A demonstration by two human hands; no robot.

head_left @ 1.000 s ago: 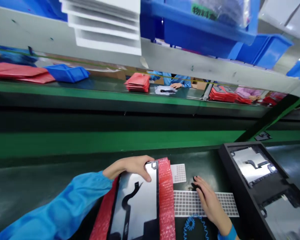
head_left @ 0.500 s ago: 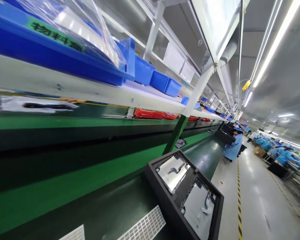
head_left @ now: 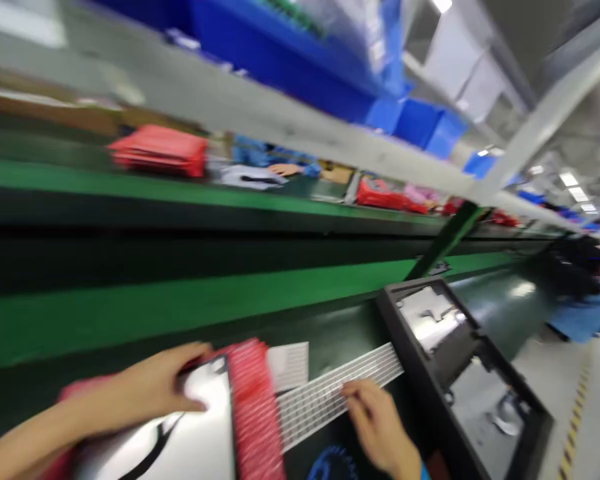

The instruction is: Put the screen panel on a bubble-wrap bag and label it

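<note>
The head view, blurred by motion, looks down along a dark green workbench [head_left: 130,393]. At lower left, the person's left hand [head_left: 150,393] lies flat with fingers spread on the upper edge of a shiny silver panel [head_left: 195,433], pressing it down rather than gripping it; the thumb side is hidden, so whether anything is pinched there I cannot tell. The panel rests on red bubble wrap [head_left: 253,407], whose ridged strip shows along the panel's right side, in the lower middle of the frame. Just right of that, the right hand [head_left: 380,427] rests palm down with curled fingers on a long white gridded sheet [head_left: 330,393]; the fingertips touch the sheet, but the blur hides whether they have pinched anything off it. A smaller white gridded piece [head_left: 290,363] lies just above, beside the wrap. At lower right stands a black tray [head_left: 430,393] with two recessed silver panels. Across the upper frame run a green conveyor edge [head_left: 180,307], red stacks [head_left: 160,150] and blue bins [head_left: 420,123] on a grey shelf; another person's hand [head_left: 285,170] shows beyond. Judged from this, the work goes best with the left palm keeping the panel steady while the right fingertips work lightly on the sheet, without dragging it.
</note>
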